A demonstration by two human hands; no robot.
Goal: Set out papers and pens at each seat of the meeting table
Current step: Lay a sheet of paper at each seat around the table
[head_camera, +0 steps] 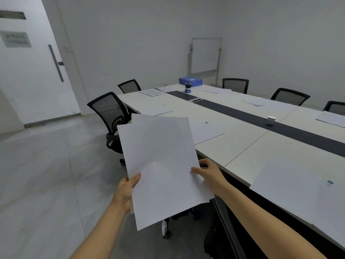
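I hold a small stack of white papers (160,165) upright in front of me, beside the near-left edge of the long white meeting table (242,146). My left hand (127,191) grips the stack's lower left edge, thumb on the front. My right hand (209,171) pinches its right edge, thumb on the front sheet. Sheets lie at several seats, among them one at the near right (291,186) and one further left (207,132). A blue cup of pens (188,88) stands at the table's far end.
Black mesh chairs stand on the left side (110,111) and along the far side (289,96). Blue folders (190,81) lie at the far end, a whiteboard (205,55) behind them. A small white box (270,120) sits on the table's dark centre strip. A door (33,71) is at left.
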